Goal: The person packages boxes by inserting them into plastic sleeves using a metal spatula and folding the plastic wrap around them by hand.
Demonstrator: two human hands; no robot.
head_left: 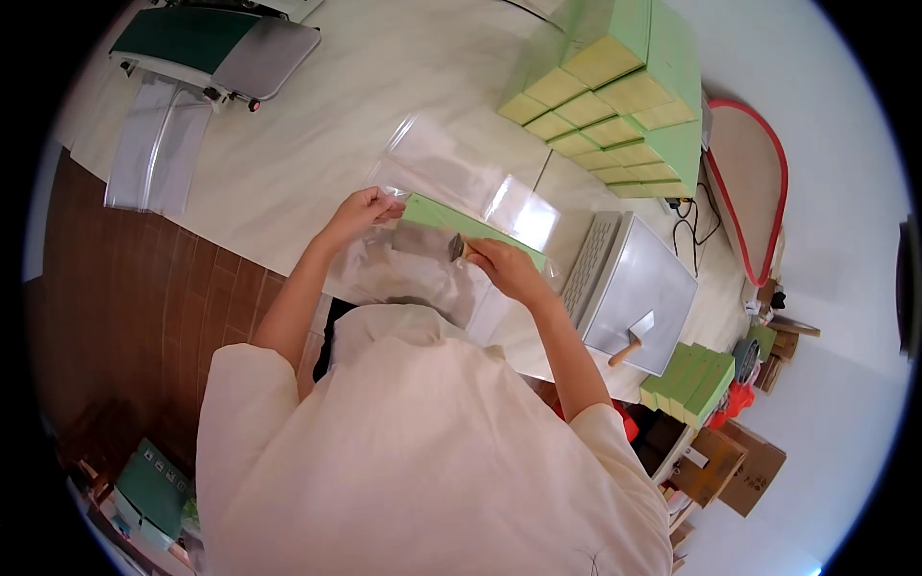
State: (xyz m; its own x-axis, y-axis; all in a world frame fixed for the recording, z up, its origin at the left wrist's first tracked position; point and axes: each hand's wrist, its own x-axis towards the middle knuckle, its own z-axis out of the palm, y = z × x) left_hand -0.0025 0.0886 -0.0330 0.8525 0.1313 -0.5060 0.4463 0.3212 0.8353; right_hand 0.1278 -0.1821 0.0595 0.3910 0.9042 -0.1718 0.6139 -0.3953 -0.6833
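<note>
Left hand (363, 215) has thumb and fingertips pinched narrow on a crinkly bit of clear film (395, 193), at the 9 o'clock end of the green box (429, 213). Right hand (507, 269) is wrapped round a small dark-ended tool (455, 248) over the box's near side, about 5 o'clock from its middle; I can't make out much of the handle. The box sits right between the two hands, wrapped in or lying against clear plastic.

Room-wise, the table (384, 82) is nicely bare at 11 o'clock. At 12 there are loose clear sheets (437, 158) just past the box. Its edge cuts across from 9 round to 8, with brown floor beyond, and the wearer's torso crowds 6 o'clock. A tall stack of green boxes (615, 106) blocks 1 to 2. Around 3 to 4 a flat metal plate (643, 278) sits near the right hand, with a scraper (634, 338) lying on it. Way out at 10 there's a green-topped machine (197, 43).

Pose: both elbows are bent and out wide, the left forearm coming up from 8 o'clock, the right from 5, with the back of the right hand up and its fingers curled toward 9.
</note>
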